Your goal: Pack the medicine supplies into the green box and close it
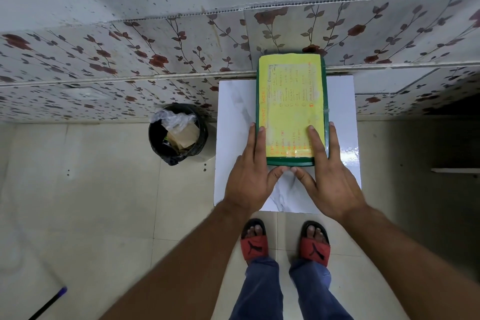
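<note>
While green box sits lid-shut on white table against wall, left hand and right hand rest flat, fingers spread, on near lid corners, thumbs meeting.

Single head-worn wide-angle view, looking steeply down and forward. Near: both hands over the desk. Floor and feet below, flowered wall at top, edges bowed.

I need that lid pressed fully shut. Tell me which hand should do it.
Right hand, probably: its fingers already lie flat on the lid, while the left hand mostly rests along the box's edge.
</note>
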